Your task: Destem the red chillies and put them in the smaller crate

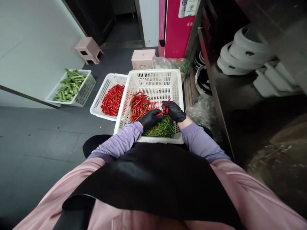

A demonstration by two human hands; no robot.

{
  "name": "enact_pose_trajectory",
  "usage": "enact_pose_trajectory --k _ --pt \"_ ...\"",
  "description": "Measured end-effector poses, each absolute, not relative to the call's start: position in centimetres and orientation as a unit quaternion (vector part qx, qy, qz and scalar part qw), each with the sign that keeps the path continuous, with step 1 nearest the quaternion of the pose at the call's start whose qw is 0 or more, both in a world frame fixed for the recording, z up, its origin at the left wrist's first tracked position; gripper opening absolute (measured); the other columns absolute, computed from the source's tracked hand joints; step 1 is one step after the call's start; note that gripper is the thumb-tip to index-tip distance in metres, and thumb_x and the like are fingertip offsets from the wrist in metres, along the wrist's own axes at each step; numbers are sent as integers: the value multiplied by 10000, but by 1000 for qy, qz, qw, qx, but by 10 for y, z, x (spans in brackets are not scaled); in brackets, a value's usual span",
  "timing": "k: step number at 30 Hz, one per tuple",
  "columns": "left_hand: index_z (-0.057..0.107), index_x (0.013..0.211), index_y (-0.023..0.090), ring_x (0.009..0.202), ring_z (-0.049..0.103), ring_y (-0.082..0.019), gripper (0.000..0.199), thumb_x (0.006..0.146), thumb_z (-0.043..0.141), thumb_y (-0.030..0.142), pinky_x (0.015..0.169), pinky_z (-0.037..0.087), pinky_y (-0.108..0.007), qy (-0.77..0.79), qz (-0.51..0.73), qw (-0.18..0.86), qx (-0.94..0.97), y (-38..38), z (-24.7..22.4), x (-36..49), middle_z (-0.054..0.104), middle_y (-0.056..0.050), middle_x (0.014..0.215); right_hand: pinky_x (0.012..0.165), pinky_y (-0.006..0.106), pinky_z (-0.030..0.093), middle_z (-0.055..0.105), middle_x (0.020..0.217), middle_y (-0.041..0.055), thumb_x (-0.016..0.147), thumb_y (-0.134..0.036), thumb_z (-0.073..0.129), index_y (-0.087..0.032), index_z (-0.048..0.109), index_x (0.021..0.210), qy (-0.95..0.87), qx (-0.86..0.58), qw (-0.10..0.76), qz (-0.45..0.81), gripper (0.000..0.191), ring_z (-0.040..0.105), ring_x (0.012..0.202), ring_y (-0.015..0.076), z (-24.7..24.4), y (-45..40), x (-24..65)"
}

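Black gloves cover both my hands, which meet over a white plastic basket (178,83). A red chili pepper (159,114) is pinched in my left hand (150,118), its tip pointing toward the other hand. My right hand (174,111) is closed around red chili peppers (167,109); how many is hard to make out. Below my hands lies a heap of green chili stems (163,128) at the basket's near side. Farther left inside it rests a pile of red chilies (140,105), some with green stems.
Left of it, a second white basket (97,103) holds red chilies (112,99). A third basket (87,86) with green vegetables (70,84) stands by the wall. Pink stools (143,57) and a plastic bag (171,63) are behind. A metal shelf (219,105) with white dishes (249,48) runs along the right.
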State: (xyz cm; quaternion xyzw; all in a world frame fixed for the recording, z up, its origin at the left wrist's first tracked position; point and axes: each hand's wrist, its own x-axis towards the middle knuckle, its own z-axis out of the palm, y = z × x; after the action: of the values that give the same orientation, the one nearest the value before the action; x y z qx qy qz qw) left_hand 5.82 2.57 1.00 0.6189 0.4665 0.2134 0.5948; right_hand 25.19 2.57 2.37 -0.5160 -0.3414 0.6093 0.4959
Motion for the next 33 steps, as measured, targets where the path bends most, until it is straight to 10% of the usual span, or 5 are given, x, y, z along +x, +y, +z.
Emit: enact_pose_trajectory --k 8,12,18,23,33 --pt "556 1694 162 1288 744 -308 1038 743 972 141 1203 585 -518 509 267 578 579 37 5 57 768 -168 1464 486 245 407 644 548 -24 776 -314 1005 -211 714 660 -358 -465 412 697 330 522 488 121 24 15 239" --pt "614 1632 109 1370 712 -309 943 743 928 86 1265 523 -469 507 267 552 605 35 12 67 772 -170 1456 492 252 387 624 532 -35 755 -381 1008 -225 692 614 -409 -468 444 646 380 504 514 125 21 16 235" --pt "778 960 152 686 621 -154 313 788 966 333 714 556 -314 541 237 636 496 26 16 52 690 3 716 508 272 360 546 567 -65 879 -281 923 -246 590 671 -342 -524 546 556 393 442 512 109 26 22 247" --pt "732 800 179 549 427 -107 408 813 948 525 552 378 -275 548 294 643 447 28 20 49 528 32 561 544 286 385 545 578 -54 954 -204 848 -244 602 678 -357 -518 538 561 372 468 532 127 25 20 246" --pt "826 906 172 958 740 -257 505 869 896 671 927 607 -381 382 211 555 708 17 40 66 806 -73 910 516 281 446 576 552 -35 911 -366 893 -242 574 651 -270 -483 437 709 430 506 509 139 22 25 242"
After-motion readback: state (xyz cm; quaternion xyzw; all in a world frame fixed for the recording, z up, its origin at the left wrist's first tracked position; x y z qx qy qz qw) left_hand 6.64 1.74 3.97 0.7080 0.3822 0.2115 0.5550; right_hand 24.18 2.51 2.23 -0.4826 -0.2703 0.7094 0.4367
